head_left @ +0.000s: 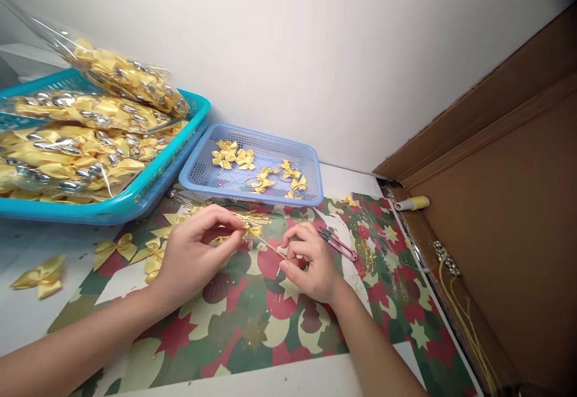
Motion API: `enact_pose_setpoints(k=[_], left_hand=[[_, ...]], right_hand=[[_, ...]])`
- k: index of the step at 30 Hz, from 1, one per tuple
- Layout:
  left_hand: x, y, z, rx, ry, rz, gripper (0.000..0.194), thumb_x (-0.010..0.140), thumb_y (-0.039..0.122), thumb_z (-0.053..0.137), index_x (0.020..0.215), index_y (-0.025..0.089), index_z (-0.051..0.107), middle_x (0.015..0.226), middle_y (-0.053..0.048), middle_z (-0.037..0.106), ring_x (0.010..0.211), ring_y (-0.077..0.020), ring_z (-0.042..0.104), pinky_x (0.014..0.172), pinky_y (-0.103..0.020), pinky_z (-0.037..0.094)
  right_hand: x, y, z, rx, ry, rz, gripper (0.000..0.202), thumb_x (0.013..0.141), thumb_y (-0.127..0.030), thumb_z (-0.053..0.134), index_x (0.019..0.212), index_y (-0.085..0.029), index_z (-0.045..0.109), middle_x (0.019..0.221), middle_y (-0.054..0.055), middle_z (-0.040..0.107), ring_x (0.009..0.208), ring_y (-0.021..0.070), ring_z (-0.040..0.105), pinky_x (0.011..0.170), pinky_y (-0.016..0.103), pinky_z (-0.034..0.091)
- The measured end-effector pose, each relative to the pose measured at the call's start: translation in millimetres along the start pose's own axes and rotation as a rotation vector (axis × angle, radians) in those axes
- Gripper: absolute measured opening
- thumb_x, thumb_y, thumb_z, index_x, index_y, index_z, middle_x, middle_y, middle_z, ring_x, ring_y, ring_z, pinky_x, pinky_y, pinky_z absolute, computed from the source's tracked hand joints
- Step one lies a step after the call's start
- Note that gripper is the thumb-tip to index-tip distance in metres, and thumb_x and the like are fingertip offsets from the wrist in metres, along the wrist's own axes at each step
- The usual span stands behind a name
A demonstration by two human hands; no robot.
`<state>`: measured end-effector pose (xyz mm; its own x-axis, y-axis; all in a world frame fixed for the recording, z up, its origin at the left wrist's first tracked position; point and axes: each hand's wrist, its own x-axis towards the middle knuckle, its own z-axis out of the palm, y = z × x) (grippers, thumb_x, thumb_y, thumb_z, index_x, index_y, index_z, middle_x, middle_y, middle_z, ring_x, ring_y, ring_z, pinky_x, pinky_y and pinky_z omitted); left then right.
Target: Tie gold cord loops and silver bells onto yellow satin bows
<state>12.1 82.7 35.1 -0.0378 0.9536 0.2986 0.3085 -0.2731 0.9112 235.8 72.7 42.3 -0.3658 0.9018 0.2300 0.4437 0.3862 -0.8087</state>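
White wall (315, 54) right across the back from where I sit, and a big brown cardboard panel (496, 192) closing off the right side! Below them I have the patterned sheet (252, 331), all stars and circles, spread under the work. Over to the left, the turquoise basket (201, 105), heaped with clear bags (90, 138) of yellow bows; just beside it, the smaller blue basket (319, 177), with a few loose bows inside.

Now the hands! I see the left hand (193, 258) reaching in, thumb and forefinger pinched on a bow, and the right hand (313, 264) opposite, its fingers curled and clamped on a strand. Near the left forearm, spread bows (115, 249) lie on the table; just beyond the right hand, pink-handled snips (340, 245) slant down to the right, blades towards the knuckles.

And here's the held bow (255, 231), up at the left fingertips, between the hands and in front of the blue basket. Out of it runs the gold strand (273, 248), thin and straight, its long axis sloping from the bow down, rightward and nearer me to the right fingertips!
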Motion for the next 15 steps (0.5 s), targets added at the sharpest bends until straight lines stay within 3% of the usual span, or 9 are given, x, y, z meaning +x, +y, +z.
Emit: enact_pose_setpoints(k=[3, 9, 13, 15], left_hand=[[-1, 1, -0.5, 0.069, -0.036, 0.088, 0.008, 0.083, 0.021, 0.064, 0.077, 0.023, 0.068, 0.080, -0.001, 0.068, 0.077, -0.0177, 0.065, 0.066, -0.027, 0.053], [-1, 3, 1.1, 0.040, -0.035, 0.058, 0.008, 0.082, 0.021, 0.063, 0.075, 0.023, 0.066, 0.080, -0.001, 0.067, 0.074, -0.0169, 0.065, 0.063, -0.025, 0.054], [-2, 2, 1.9, -0.013, -0.063, 0.036, 0.007, 0.081, 0.022, 0.065, 0.075, 0.023, 0.067, 0.080, -0.002, 0.066, 0.075, -0.0166, 0.065, 0.065, -0.024, 0.055], [-3, 1, 2.6, -0.050, -0.082, 0.016, 0.006, 0.081, 0.023, 0.066, 0.075, 0.023, 0.067, 0.080, -0.001, 0.065, 0.074, -0.0162, 0.064, 0.063, -0.024, 0.055]], right_hand=[[-1, -4, 2, 0.149, 0.011, -0.029, 0.029, 0.078, -0.034, 0.060, 0.055, -0.024, 0.048, 0.080, 0.004, 0.066, 0.082, 0.0223, 0.058, 0.082, 0.040, 0.048], [-10, 0, 5, 0.549, 0.007, 0.052, 0.034, 0.080, -0.047, 0.058, 0.053, -0.027, 0.061, 0.049, -0.001, 0.062, 0.051, 0.0189, 0.057, 0.088, 0.044, 0.050], [-12, 3, 11, 0.651, 0.058, 0.216, 0.030, 0.081, -0.048, 0.053, 0.083, -0.024, 0.071, 0.043, -0.004, 0.053, 0.041, 0.0168, 0.049, 0.059, 0.035, 0.050], [-10, -1, 15, 0.545, 0.091, 0.230, 0.023, 0.081, -0.042, 0.057, 0.087, -0.023, 0.069, 0.050, -0.004, 0.055, 0.045, 0.0159, 0.050, 0.055, 0.031, 0.045]])
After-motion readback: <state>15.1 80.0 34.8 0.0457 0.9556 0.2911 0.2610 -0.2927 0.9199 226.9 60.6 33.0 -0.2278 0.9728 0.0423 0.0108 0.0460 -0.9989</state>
